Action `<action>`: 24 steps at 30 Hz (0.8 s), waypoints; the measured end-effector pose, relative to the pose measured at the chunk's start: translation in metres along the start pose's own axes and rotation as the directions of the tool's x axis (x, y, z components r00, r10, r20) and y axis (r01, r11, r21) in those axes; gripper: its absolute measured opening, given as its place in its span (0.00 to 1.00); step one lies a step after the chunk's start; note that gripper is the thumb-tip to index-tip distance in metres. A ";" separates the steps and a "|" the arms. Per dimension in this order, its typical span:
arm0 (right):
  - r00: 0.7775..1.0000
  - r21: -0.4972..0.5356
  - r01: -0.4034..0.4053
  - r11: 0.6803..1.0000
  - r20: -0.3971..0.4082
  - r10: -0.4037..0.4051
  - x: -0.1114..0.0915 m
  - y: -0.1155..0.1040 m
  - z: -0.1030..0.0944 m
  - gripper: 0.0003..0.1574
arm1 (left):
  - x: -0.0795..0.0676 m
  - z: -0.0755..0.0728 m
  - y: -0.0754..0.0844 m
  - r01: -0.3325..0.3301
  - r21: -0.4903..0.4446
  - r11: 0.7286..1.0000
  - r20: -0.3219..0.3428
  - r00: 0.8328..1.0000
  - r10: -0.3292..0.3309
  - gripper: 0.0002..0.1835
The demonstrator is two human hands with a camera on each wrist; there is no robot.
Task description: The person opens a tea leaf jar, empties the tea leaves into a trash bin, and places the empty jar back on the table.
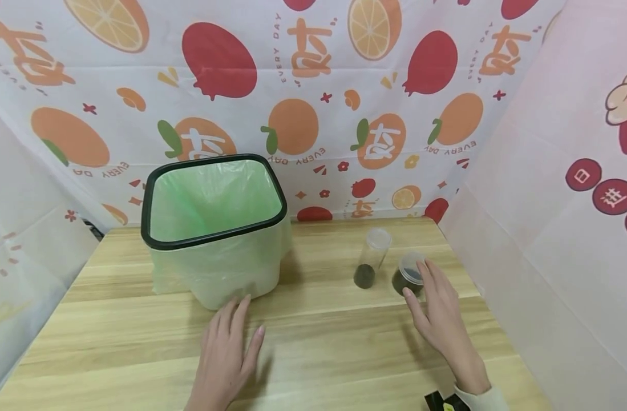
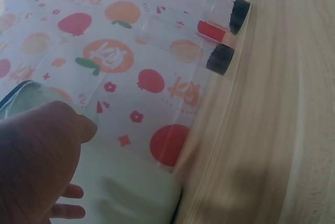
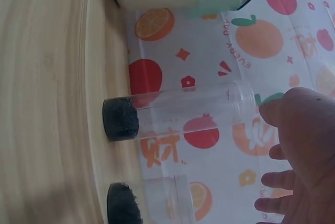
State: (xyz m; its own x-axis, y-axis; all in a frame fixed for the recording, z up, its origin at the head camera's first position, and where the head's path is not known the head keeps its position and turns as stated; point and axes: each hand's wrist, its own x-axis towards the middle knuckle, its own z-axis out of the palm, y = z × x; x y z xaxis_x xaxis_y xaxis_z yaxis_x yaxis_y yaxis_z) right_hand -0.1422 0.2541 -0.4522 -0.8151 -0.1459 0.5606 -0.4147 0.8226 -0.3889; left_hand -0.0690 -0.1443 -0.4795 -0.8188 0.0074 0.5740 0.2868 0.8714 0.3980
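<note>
Two clear containers with dark material at the bottom stand upright on the table: a tall, narrow tube (image 1: 372,257) and a shorter, wider jar (image 1: 408,275). My right hand (image 1: 439,308) is beside the jar, fingers spread, the fingertips overlapping its rim in the head view. From the right wrist, that hand (image 3: 309,145) shows up near the height of the tube's top (image 3: 180,111), holding nothing. My left hand (image 1: 225,348) has its fingers extended in front of a pale bin (image 1: 231,279) with a green liner and black rim. Nothing is in it.
The bin is at the back left of the wood-grain table (image 1: 313,354). A fruit-print cloth (image 1: 318,85) hangs right behind the table, and pale cloth (image 1: 549,228) borders the right side. A small black object (image 1: 441,401) is by the right sleeve.
</note>
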 end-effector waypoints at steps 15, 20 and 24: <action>0.999 -0.057 0.037 0.998 0.041 -0.034 0.033 0.016 0.006 0.39 | 0.005 -0.001 -0.004 -0.008 0.022 1.000 0.023 1.000 0.007 0.35; 0.997 -0.086 0.012 0.996 0.073 -0.005 0.037 0.028 0.007 0.39 | 0.004 -0.001 -0.006 -0.010 0.024 1.000 0.012 1.000 0.010 0.34; 0.992 -0.097 -0.017 0.995 0.120 0.028 0.038 0.034 0.010 0.39 | 0.001 -0.002 -0.007 -0.008 0.021 1.000 -0.001 1.000 0.008 0.34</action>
State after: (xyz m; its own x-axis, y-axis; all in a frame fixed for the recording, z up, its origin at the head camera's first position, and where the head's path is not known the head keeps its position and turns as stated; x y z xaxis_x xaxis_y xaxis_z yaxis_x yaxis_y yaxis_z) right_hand -0.1912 0.2706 -0.4517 -0.8692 -0.1876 0.4574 -0.3598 0.8745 -0.3252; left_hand -0.0707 -0.1512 -0.4807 -0.8161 0.0137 0.5778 0.2825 0.8816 0.3782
